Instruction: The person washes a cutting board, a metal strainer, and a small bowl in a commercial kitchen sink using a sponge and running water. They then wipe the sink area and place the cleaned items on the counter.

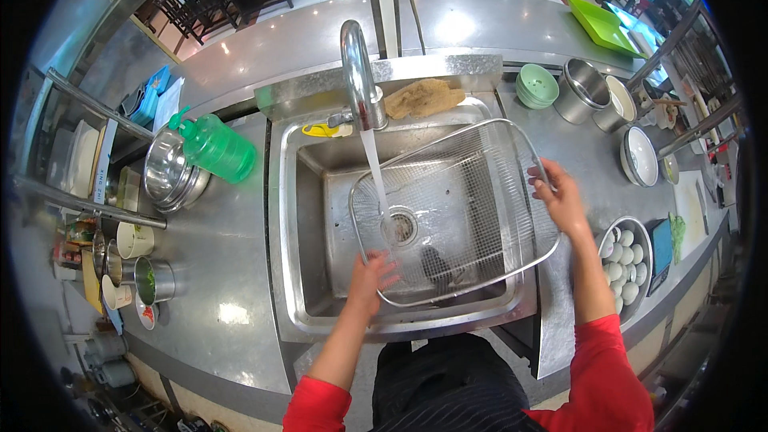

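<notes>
A rectangular wire-mesh basket [480, 192] is held tilted over the stainless steel sink [288, 252]. My left hand [375, 279] is at its lower left rim, fingers spread against the mesh. On the right, my right hand [555, 192] grips the basket's right rim. Water runs from the chrome faucet [359, 72] past or through the basket's left part, above the drain. A dark object [436, 265] shows through the mesh near the sink bottom; what it is I cannot tell. Behind the sink lie a brown cloth or scrubbing pad [423, 98] and a yellow-handled tool [321, 130].
Left: a green pump bottle [219, 150], steel bowls [171, 174] and a steel pot of chopped greens [150, 281]. Right: green bowls [536, 85], steel containers [585, 87], a white bowl [639, 156], a bowl of eggs [624, 258] and a scale [661, 246]. A lime-green tray [603, 27] lies on the ledge.
</notes>
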{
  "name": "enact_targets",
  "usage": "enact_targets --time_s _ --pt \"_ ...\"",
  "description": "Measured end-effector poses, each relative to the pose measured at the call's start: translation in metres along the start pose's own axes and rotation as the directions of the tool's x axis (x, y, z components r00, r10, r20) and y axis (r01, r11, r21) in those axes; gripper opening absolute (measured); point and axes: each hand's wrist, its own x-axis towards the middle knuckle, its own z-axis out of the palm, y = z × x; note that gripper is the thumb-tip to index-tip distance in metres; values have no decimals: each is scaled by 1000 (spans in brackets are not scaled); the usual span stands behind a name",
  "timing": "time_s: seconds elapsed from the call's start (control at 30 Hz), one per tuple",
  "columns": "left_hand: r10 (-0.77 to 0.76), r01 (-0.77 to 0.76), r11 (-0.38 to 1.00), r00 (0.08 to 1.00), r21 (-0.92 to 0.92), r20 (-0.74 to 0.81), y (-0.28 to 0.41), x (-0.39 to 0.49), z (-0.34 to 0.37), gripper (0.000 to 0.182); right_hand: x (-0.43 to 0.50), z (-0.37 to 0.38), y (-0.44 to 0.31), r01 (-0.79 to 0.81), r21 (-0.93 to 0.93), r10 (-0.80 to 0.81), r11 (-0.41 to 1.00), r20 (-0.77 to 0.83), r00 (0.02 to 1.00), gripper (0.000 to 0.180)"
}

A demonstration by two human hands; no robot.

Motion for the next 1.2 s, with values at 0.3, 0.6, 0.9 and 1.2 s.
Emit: enact_targets --time_s 0.3,0.6,0.9,1.2 --pt "358 -360 933 928 2 -108 14 13 -13 38 38 144 48 302 -818 -485 490 32 874 60" --pt "333 -336 942 936 -9 -111 -6 31 -25 43 -7 282 40 653 -474 -459 591 469 755 73" --pt "271 -271 962 963 -39 -6 36 31 1 44 43 218 26 797 -485 -494 360 625 604 68" --pt "324 -320 945 944 -66 58 48 55 6 41 66 208 25 947 -293 -503 130 803 318 65"
